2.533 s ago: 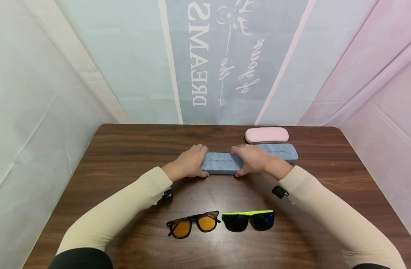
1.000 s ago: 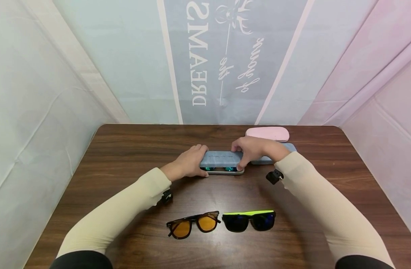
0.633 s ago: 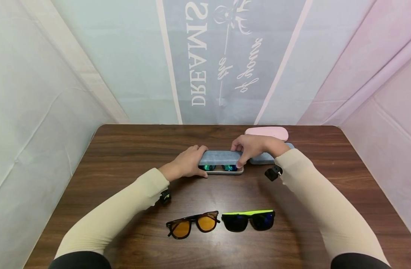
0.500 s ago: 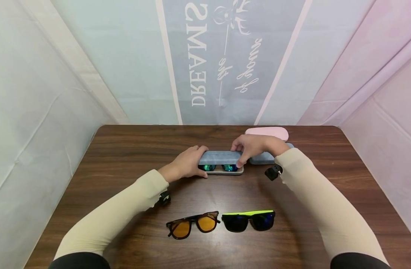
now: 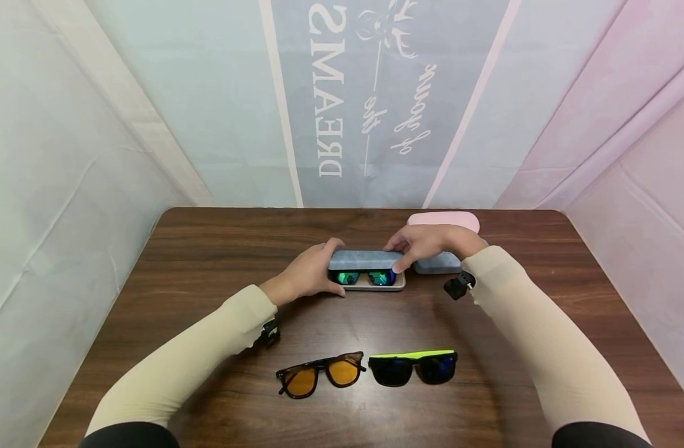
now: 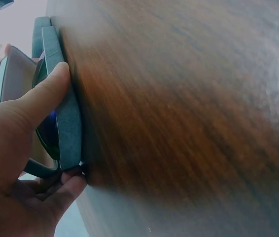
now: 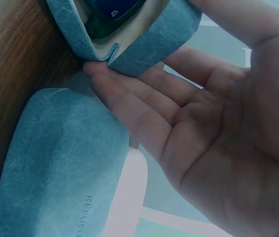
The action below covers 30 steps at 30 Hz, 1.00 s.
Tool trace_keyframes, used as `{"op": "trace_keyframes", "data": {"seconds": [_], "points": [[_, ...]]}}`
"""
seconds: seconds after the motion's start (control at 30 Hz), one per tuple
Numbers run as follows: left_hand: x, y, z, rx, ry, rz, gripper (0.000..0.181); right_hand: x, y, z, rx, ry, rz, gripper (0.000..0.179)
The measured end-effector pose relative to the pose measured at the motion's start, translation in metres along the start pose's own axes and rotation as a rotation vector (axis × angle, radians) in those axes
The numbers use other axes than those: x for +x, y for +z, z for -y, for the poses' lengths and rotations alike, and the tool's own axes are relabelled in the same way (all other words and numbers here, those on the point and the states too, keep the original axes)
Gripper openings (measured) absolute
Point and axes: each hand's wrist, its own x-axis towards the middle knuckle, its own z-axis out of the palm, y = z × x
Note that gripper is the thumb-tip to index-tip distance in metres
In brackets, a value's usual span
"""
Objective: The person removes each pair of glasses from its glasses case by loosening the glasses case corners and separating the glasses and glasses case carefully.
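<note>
A blue glasses case stands partly open at the middle of the table, its lid tilted up at the front. Inside lie sunglasses with green-blue mirrored lenses. My left hand grips the case's left end; in the left wrist view the thumb presses the front of the base and the fingers reach round the back. With my right hand I hold the lid's right end, thumb at its front edge. The right wrist view shows those fingers behind the case by the hinge.
Right of the open case lies a second blue case, partly behind my right hand, with a pink case behind it. Nearer the front edge are amber-lensed glasses and black sunglasses with lime-green temples. A fabric backdrop rises behind the table.
The case was closed at first. My right hand has raised the lid's front edge, and more of the mirrored sunglasses shows. My left hand has stayed at the left end.
</note>
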Motion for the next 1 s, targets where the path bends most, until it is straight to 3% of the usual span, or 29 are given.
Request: {"op": "trace_keyframes", "data": {"seconds": [0.4,0.63,0.83,1.0], "points": [[-0.002,0.001,0.001,-0.058,-0.017,-0.052,0.121,-0.002,-0.001,-0.001,0.0,-0.002,0.021,0.061],[-0.003,0.005,0.001,-0.074,-0.077,-0.059,0.129,-0.002,-0.001,-0.018,0.334,0.022,0.058,0.061],[-0.003,0.004,0.001,-0.075,-0.064,-0.07,0.129,-0.003,-0.001,-0.015,0.37,0.035,0.063,0.064],[-0.005,0.004,0.003,-0.066,-0.006,-0.085,0.125,-0.004,0.0,-0.013,0.36,0.054,0.048,0.065]]}}
